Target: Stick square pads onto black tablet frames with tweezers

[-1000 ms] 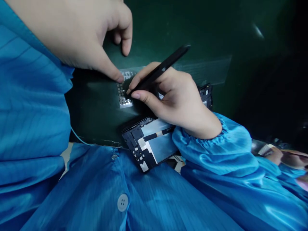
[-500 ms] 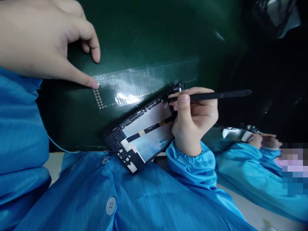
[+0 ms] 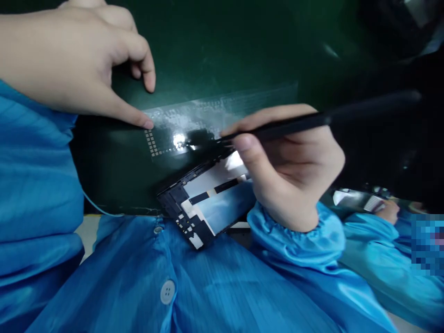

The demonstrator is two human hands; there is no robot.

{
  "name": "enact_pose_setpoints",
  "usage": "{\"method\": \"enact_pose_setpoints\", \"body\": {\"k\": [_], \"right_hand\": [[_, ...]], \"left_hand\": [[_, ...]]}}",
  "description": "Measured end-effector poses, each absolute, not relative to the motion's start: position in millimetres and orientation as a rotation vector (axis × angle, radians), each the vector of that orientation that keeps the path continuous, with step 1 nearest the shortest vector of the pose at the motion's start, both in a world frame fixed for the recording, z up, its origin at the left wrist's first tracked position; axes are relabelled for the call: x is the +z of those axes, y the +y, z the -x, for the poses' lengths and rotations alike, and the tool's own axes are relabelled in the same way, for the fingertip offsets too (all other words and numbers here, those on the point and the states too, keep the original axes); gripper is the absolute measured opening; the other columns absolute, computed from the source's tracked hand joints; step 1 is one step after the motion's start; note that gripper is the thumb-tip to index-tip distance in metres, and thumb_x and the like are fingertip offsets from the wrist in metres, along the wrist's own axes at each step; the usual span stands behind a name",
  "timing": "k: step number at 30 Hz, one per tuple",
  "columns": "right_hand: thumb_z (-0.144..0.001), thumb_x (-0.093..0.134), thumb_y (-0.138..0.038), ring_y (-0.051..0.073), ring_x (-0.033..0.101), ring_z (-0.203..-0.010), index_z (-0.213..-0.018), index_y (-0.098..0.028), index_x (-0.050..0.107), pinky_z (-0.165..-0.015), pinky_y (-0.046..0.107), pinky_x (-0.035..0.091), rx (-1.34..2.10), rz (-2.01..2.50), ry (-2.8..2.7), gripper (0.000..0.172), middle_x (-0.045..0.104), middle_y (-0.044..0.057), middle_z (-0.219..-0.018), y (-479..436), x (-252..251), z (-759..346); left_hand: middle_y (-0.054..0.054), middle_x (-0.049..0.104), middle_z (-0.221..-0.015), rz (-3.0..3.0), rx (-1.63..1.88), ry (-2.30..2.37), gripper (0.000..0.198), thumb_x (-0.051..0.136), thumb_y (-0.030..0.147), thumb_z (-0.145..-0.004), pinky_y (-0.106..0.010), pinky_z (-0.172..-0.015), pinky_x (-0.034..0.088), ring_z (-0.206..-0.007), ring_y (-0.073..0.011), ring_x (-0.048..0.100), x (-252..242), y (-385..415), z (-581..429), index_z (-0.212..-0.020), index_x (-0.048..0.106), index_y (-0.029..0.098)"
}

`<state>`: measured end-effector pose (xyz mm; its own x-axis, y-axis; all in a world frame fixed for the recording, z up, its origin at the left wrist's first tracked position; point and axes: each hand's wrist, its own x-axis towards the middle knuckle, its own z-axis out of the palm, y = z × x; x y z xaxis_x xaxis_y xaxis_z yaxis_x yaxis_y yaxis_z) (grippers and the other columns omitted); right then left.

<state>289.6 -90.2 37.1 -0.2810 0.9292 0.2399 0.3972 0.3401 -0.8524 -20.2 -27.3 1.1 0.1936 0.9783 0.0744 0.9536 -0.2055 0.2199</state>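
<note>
My left hand (image 3: 93, 60) is open, its fingers apart and bent. Its thumb rests on the left end of a clear plastic sheet (image 3: 204, 111), just above rows of small grey squares (image 3: 151, 142) stuck to it. In my right hand (image 3: 294, 162) is a pair of black tweezers (image 3: 294, 126), gripped between thumb and fingers with the tips pointing left over the sheet. Below it a phone's inner frame (image 3: 222, 208) lies tilted at the table edge, against my blue smock. My right hand hides the frame's right end. Whether the tweezer tips hold anything I cannot make out.
All this lies on a dark green table mat (image 3: 222, 51). To the right, a co-worker's hand (image 3: 388, 211) is beside another sheet (image 3: 350, 198), with a blue sleeve (image 3: 374, 245) close to mine. A thin blue cord (image 3: 100, 209) runs from my left sleeve.
My right hand with the tweezers has risen off the phone frame and moved towards the sheet, nearer the camera. My left thumb stays on the sheet. The whole view has shifted slightly.
</note>
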Motion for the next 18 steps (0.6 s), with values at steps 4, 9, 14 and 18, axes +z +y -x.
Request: {"method": "enact_pose_setpoints", "body": {"k": [4,9,14,18], "right_hand": [[-0.102,0.079,-0.03,0.02,0.082,-0.102,-0.109,-0.025,0.076,-0.092,0.036,0.069,1.183,0.933,-2.218,0.008,0.084,0.0,-0.107,-58.6,29.8,-261.2],[-0.105,0.075,-0.027,0.02,0.082,-0.105,-0.115,-0.023,0.075,-0.094,0.034,0.068,1.238,0.888,-2.279,0.011,0.085,0.001,-0.112,-50.0,15.0,-252.0],[-0.103,0.077,-0.027,0.021,0.08,-0.104,-0.109,-0.026,0.076,-0.098,0.034,0.065,1.308,0.993,-2.231,0.006,0.084,0.001,-0.111,-55.6,19.9,-249.5],[-0.098,0.083,-0.027,0.018,0.078,-0.096,-0.1,-0.023,0.078,-0.092,0.03,0.065,1.636,1.041,-1.957,0.007,0.083,0.001,-0.103,-48.7,25.6,-246.6]], "left_hand": [[-0.006,0.058,-0.138,-2.32,0.137,1.759,0.123,-0.018,0.065,-0.077,-0.076,-0.106,0.033,-0.158,-0.0514,0.04,12.5,-27.9,10.7,-0.128,0.069,-0.006],[0.001,0.056,-0.118,-2.406,-0.107,1.378,0.131,-0.005,0.088,-0.062,-0.064,-0.104,0.038,-0.145,-0.0381,0.06,16.0,5.7,1.4,-0.124,0.075,0.004],[0.002,0.052,-0.117,-2.419,-0.042,1.392,0.132,-0.013,0.083,-0.064,-0.064,-0.103,0.034,-0.139,-0.0315,0.062,13.9,0.4,1.0,-0.128,0.071,0.005],[0.0,0.055,-0.113,-2.411,0.061,1.4,0.133,0.004,0.1,-0.061,-0.068,-0.11,0.037,-0.142,-0.0398,0.062,12.3,-2.9,6.1,-0.122,0.076,0.006]]}}
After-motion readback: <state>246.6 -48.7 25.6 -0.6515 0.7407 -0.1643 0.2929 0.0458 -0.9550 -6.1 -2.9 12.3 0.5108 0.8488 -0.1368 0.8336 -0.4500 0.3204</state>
